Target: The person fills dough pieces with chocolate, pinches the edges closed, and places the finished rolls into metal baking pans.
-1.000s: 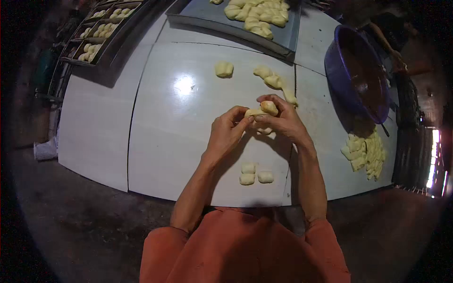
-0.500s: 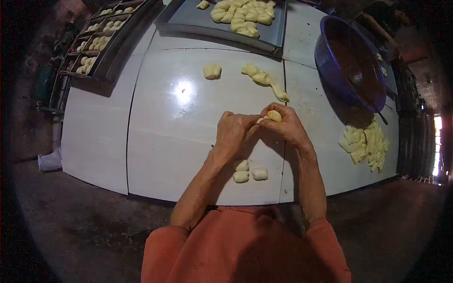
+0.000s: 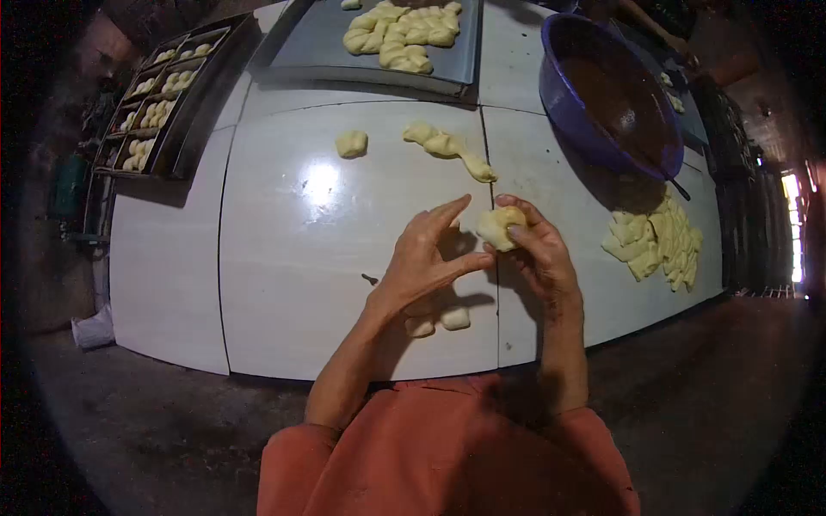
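Observation:
My right hand (image 3: 544,255) grips a small pale yellow dough piece (image 3: 499,227) between thumb and fingers, above the white table. Just left of it, my left hand (image 3: 428,256) is open, thumb and fingers spread apart, with nothing in it. Small white dough lumps (image 3: 455,318) lie below my left hand, partly hidden by it. Farther up the table are a single dough lump (image 3: 351,144) and a long twisted dough strip (image 3: 449,148).
A tray (image 3: 370,78) of shaped dough sits at the top. Upper left is a divided dark box (image 3: 179,129) with dough. At right are a purple basin (image 3: 564,112) of brown contents and a dough pile (image 3: 661,241). Another person's arm (image 3: 651,24) shows top right.
My hands have moved apart. The left has opened, and the right now holds the dough piece up. The view has shifted slightly, so the table items appear farther left.

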Demonstrator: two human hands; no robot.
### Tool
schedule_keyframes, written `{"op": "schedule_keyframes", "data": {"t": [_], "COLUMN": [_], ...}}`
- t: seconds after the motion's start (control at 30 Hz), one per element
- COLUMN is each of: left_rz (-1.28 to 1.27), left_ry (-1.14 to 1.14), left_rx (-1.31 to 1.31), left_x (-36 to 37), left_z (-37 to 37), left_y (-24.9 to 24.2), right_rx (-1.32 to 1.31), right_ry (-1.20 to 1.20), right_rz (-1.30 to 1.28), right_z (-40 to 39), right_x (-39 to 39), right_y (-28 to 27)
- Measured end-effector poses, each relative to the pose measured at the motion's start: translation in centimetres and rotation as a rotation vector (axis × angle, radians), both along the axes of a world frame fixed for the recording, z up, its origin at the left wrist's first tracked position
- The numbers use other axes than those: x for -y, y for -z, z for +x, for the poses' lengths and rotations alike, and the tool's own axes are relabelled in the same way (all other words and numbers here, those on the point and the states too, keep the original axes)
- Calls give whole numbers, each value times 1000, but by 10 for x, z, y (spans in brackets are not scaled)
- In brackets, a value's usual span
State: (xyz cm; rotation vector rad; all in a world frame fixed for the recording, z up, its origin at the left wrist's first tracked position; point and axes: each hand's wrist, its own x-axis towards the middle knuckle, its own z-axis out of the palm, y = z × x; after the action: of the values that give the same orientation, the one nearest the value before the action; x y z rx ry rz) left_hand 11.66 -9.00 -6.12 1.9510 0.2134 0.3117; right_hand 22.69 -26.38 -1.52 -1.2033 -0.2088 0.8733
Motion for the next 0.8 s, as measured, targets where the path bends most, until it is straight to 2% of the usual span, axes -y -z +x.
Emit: {"op": "schedule_keyframes", "data": {"t": [0.03,0.07,0.13,0.2,0.23,0.3,0.33,0.37,0.43,0.47,0.5,0.57,0.6,0.67,0.7,0.73,0.77,0.8], "left_rz": [-197,-433,-405,-325,-318,-458,-517,-513,-200,-285,-227,37,37,-464,-469,-546,-615,-550], "left_ry": [41,-16,23,48,55,-54,-51,-41,-187,-108,-113,-41,-30,-3,22,43,60,106], "left_rx": [-28,-65,-135,-264,-262,-63,-26,-22,354,342,481,751,766,590,605,488,369,325], "left_x": [5,11,10,13,18,32,39,47,61,68,78,89,98,119,125,129,132,134], "left_z": [3,7,7,11,13,19,22,32,53,59,72,98,107,115,120,126,129,129], "left_y": [-10,-15,-23,-32,-27,-15,-20,-16,-17,-20,-12,-4,-7,-12,-10,-4,2,6], "right_rx": [-18,-22,-22,227,230,709,473,477,353,255,258,-142,-131,-128,-146,-84,-46,67], "right_ry": [-30,-28,-19,3,11,158,178,188,218,224,228,238,328,280,216,269,312,346], "right_rz": [29,-3,-24,-336,-332,-325,-228,-226,-19,-25,-21,436,431,448,452,292,311,306], "right_z": [-1,-3,-4,-2,0,5,5,9,14,14,15,21,20,44,56,67,80,104], "right_x": [1,0,0,5,7,11,16,18,17,17,20,28,21,31,36,38,37,41], "right_y": [7,10,10,8,14,27,26,23,13,4,7,11,-12,-14,-16,-24,-30,-32]}}
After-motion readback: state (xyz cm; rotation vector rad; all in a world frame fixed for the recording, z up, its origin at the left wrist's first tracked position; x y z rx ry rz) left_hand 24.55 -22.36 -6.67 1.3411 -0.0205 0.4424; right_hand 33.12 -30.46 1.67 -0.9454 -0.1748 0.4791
